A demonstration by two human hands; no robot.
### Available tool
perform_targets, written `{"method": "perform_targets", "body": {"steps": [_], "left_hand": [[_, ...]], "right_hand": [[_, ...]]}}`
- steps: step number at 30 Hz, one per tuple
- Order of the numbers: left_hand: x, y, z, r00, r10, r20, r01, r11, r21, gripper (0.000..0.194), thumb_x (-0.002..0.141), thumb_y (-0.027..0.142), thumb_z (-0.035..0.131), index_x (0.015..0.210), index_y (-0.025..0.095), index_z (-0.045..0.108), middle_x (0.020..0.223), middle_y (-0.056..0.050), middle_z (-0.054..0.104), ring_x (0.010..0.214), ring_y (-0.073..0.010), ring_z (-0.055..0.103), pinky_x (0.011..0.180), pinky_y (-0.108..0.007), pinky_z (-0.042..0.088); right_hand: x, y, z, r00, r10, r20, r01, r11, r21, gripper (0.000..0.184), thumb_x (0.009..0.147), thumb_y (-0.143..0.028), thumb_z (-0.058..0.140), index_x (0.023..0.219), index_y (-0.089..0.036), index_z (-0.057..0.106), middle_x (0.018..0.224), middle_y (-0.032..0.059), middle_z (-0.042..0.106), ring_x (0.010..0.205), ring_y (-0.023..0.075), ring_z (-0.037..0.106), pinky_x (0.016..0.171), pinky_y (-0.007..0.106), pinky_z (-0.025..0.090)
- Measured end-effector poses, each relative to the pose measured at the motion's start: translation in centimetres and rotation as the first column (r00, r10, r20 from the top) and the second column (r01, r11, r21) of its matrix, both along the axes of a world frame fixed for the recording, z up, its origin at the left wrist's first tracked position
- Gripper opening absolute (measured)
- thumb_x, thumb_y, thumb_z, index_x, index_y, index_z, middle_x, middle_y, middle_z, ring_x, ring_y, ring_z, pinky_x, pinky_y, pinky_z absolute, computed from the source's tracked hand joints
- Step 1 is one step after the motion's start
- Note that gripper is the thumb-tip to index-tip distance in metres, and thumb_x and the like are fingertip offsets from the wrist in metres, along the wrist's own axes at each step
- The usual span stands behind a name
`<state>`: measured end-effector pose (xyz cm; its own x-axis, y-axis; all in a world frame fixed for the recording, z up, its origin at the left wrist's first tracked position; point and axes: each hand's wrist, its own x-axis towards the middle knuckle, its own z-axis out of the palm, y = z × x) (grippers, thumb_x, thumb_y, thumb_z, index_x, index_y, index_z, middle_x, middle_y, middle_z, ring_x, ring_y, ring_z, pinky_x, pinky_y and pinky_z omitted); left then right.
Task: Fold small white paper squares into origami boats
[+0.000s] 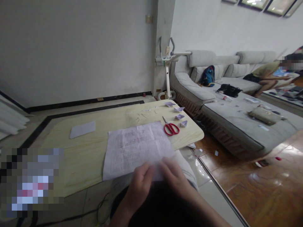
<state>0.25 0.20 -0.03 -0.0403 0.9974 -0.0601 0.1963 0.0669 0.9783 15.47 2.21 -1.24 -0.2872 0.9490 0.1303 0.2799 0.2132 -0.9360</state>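
A creased printed paper sheet (137, 148) lies with its far part on the pale wooden table (90, 157), its near edge lifted over my lap. My left hand (139, 184) and my right hand (175, 175) both pinch that near edge, fingers closed on it, close together. Red-handled scissors (170, 127) rest on the table just beyond the sheet's far right corner. Several small folded paper boats (179, 116) sit in a row near the table's right end, past the scissors.
A smaller blank sheet (82, 129) lies at the table's left. Paper scraps (144, 114) are scattered at its far side. A grey sofa (236, 116) with bags stands to the right, where another person (272, 74) sits. A white stand (167, 72) rises behind the table.
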Motion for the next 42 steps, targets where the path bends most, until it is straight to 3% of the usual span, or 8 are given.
{"method": "perform_targets", "body": {"steps": [6, 11, 18, 21, 27, 33, 40, 42], "left_hand": [[0.3, -0.2, -1.0, 0.995, -0.091, 0.044, 0.094, 0.994, -0.064, 0.033, 0.088, 0.043, 0.051, 0.062, 0.023, 0.054, 0.056, 0.003, 0.051, 0.055, -0.0158, 0.051, 0.053, -0.024, 0.04], [0.1, -0.5, -1.1, 0.976, -0.218, 0.002, 0.218, 0.974, -0.058, 0.035, 0.093, 0.041, 0.047, 0.064, 0.021, 0.053, 0.055, 0.003, 0.05, 0.054, -0.0138, 0.049, 0.053, -0.023, 0.038], [-0.1, -0.5, -0.8, 0.961, -0.25, 0.12, 0.261, 0.96, -0.096, 0.04, 0.091, 0.047, 0.048, 0.061, 0.021, 0.053, 0.053, 0.002, 0.052, 0.051, -0.0138, 0.051, 0.05, -0.022, 0.042], [0.0, -0.5, -0.2, 0.978, -0.18, 0.104, 0.19, 0.977, -0.096, 0.041, 0.089, 0.046, 0.05, 0.056, 0.021, 0.05, 0.047, 0.003, 0.048, 0.046, -0.0127, 0.049, 0.049, -0.022, 0.042], [0.1, -0.7, 0.5, 0.998, 0.005, 0.056, 0.0, 0.995, -0.101, 0.034, 0.083, 0.043, 0.055, 0.055, 0.024, 0.051, 0.047, 0.004, 0.052, 0.048, -0.0157, 0.053, 0.049, -0.024, 0.045], [-0.2, -0.7, -1.0, 0.975, 0.221, 0.029, -0.218, 0.972, -0.085, 0.015, 0.076, 0.038, 0.062, 0.072, 0.024, 0.063, 0.076, 0.0, 0.069, 0.08, -0.0217, 0.064, 0.07, -0.027, 0.051], [-0.8, 0.6, -1.1, 0.952, 0.246, 0.179, -0.225, 0.966, -0.131, 0.026, 0.07, 0.044, 0.067, 0.057, 0.023, 0.058, 0.055, 0.002, 0.057, 0.057, -0.0184, 0.054, 0.054, -0.026, 0.046], [-0.6, 0.7, -0.6, 0.966, 0.194, 0.172, -0.178, 0.979, -0.104, 0.031, 0.073, 0.045, 0.064, 0.053, 0.023, 0.055, 0.049, 0.003, 0.051, 0.051, -0.0164, 0.049, 0.05, -0.025, 0.042]], "right_hand": [[-0.2, -0.1, -1.1, 0.99, -0.138, 0.01, 0.136, 0.984, 0.113, 0.041, 0.095, -0.049, 0.041, 0.064, -0.022, 0.046, 0.059, -0.0019, 0.045, 0.059, 0.0158, 0.043, 0.055, 0.025, 0.037], [-0.2, 0.3, -0.5, 0.988, -0.153, -0.03, 0.153, 0.988, 0.013, 0.037, 0.092, -0.039, 0.044, 0.061, -0.022, 0.038, 0.059, -0.0042, 0.036, 0.058, 0.0136, 0.039, 0.053, 0.024, 0.034], [-0.2, 0.5, 0.4, 0.966, -0.157, -0.207, 0.126, 0.98, -0.152, 0.033, 0.085, -0.032, 0.046, 0.057, -0.023, 0.032, 0.057, -0.0051, 0.031, 0.055, 0.0126, 0.034, 0.049, 0.024, 0.029], [0.2, 0.8, 1.0, 0.952, -0.142, -0.271, 0.089, 0.976, -0.2, 0.032, 0.088, -0.028, 0.044, 0.057, -0.021, 0.04, 0.058, -0.0035, 0.04, 0.057, 0.0127, 0.04, 0.053, 0.023, 0.034], [0.4, 0.4, 1.3, 0.981, 0.031, -0.193, -0.079, 0.966, -0.244, 0.03, 0.089, -0.04, 0.053, 0.067, -0.019, 0.048, 0.064, -0.0037, 0.046, 0.062, 0.0124, 0.044, 0.056, 0.022, 0.038], [0.7, -0.1, 1.1, 0.988, 0.145, -0.053, -0.151, 0.975, -0.162, 0.033, 0.09, -0.043, 0.054, 0.069, -0.019, 0.05, 0.067, -0.0031, 0.045, 0.067, 0.0136, 0.045, 0.061, 0.022, 0.041], [0.5, -0.2, 0.9, 0.992, 0.093, -0.087, -0.1, 0.991, -0.087, 0.012, 0.087, -0.03, 0.06, 0.09, -0.019, 0.057, 0.082, -0.0002, 0.056, 0.077, 0.0157, 0.054, 0.069, 0.025, 0.048], [0.5, -0.3, 1.0, 0.995, 0.071, -0.068, -0.073, 0.997, -0.02, 0.023, 0.083, -0.024, 0.064, 0.104, -0.021, 0.056, 0.092, 0.0019, 0.058, 0.083, 0.0173, 0.056, 0.073, 0.027, 0.05]]}}
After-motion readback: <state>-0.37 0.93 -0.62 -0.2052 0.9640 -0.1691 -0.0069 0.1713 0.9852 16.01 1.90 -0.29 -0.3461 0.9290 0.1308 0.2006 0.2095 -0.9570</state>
